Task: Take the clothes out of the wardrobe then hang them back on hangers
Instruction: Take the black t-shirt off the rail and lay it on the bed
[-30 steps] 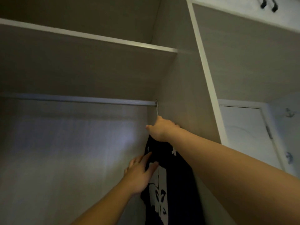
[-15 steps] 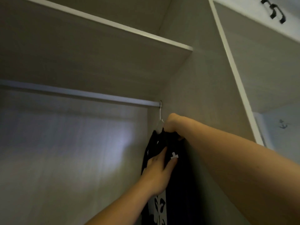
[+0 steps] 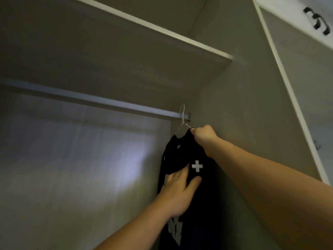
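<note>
A black garment with white print and a white cross hangs on a thin white hanger hooked over the wardrobe rail at its far right end. My right hand pinches the garment's collar just under the hanger's neck. My left hand lies on the front of the garment below the collar, fingers straight and thumb spread. The lower part of the garment runs out of view.
A shelf spans the wardrobe above the rail. The wardrobe's side wall stands right behind the garment. An upper cabinet with black handles is at the top right. The rest of the rail carries nothing.
My left hand has risen from lower on the print to the chest of the garment. My right hand has shifted from the hanger's neck to the collar at the right.
</note>
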The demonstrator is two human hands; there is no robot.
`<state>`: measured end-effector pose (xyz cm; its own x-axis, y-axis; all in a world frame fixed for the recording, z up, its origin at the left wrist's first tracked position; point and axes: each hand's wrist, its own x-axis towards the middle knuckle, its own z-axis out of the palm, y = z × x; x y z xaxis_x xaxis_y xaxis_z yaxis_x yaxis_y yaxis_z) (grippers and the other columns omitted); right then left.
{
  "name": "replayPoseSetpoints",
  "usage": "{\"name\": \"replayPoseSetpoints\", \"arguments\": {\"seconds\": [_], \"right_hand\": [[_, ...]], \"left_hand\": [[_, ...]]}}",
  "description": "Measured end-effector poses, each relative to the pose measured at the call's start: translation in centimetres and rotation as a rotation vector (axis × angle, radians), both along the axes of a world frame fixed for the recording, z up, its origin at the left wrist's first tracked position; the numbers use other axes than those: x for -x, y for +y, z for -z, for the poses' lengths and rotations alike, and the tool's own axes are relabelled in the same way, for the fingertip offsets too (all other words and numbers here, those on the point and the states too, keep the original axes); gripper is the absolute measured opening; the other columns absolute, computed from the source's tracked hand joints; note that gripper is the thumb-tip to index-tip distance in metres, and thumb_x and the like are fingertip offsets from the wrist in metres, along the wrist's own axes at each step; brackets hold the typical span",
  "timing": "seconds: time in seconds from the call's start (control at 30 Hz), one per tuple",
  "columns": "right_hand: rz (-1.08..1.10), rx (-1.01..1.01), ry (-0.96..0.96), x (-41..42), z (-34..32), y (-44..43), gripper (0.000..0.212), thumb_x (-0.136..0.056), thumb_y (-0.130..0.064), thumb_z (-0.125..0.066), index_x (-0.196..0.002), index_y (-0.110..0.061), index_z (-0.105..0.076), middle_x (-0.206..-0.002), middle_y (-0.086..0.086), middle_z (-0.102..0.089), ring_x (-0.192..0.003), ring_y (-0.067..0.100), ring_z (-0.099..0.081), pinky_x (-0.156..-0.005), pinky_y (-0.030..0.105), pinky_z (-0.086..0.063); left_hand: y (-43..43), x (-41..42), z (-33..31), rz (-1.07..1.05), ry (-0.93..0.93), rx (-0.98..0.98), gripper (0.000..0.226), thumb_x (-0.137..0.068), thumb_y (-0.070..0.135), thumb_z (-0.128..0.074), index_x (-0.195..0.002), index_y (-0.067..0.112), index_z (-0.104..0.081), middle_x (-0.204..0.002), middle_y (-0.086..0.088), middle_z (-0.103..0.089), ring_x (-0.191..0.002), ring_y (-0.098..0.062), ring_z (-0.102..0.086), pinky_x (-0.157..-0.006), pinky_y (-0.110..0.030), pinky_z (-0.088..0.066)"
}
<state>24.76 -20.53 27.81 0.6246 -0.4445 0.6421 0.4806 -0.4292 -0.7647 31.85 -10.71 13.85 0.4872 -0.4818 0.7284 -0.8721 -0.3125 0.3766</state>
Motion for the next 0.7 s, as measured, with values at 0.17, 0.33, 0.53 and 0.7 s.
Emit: {"name": "replayPoseSetpoints", "arguments": {"seconds": [0.17,0.33,0.53,0.7], "right_hand": [[0.095,0.157,-0.078,0.0,0.4,-1.4,0.026,-0.100,-0.025,-0.052,-0.079,-0.011,-0.051,-0.066,0.008,-0.043,-0.060,0.021,-0.043,-0.059,0.030,-0.034],[0.222,0.369,-0.086,2.9,1.1,-2.9,0.024,-0.099,-0.027,-0.052,-0.083,-0.010,-0.055,-0.071,0.009,-0.049,-0.065,0.024,-0.049,-0.061,0.033,-0.039],[0.850,0.970,-0.065,9.1,3.9,-2.5,0.020,-0.101,-0.034,-0.042,-0.097,-0.016,-0.050,-0.080,0.004,-0.058,-0.075,0.034,-0.056,-0.063,0.039,-0.045],[1.133,1.282,-0.072,16.2,6.3,-3.2,0.021,-0.102,-0.035,-0.037,-0.100,-0.016,-0.044,-0.065,0.005,-0.055,-0.059,0.036,-0.055,-0.051,0.037,-0.042]], "left_hand": [[1.5,-0.8,-0.4,0.000,-0.075,0.044,0.062,-0.098,0.061,-0.035,-0.154,0.045,-0.014,-0.161,0.015,-0.020,-0.146,-0.003,-0.010,-0.120,-0.034,-0.017],[2.0,-2.6,-0.8,-0.101,-0.114,0.123,0.064,-0.096,0.064,-0.031,-0.154,0.042,-0.016,-0.163,0.011,-0.013,-0.150,-0.012,-0.005,-0.121,-0.046,-0.017],[1.0,-2.0,-0.8,-0.157,-0.205,0.321,0.068,-0.097,0.060,-0.031,-0.157,0.032,-0.015,-0.166,0.005,-0.005,-0.151,-0.018,0.001,-0.121,-0.045,-0.011],[-1.2,0.5,-0.3,-0.155,-0.383,0.473,0.075,-0.093,0.062,-0.025,-0.155,0.020,-0.025,-0.165,-0.009,-0.010,-0.150,-0.032,-0.008,-0.120,-0.055,-0.015]]}}
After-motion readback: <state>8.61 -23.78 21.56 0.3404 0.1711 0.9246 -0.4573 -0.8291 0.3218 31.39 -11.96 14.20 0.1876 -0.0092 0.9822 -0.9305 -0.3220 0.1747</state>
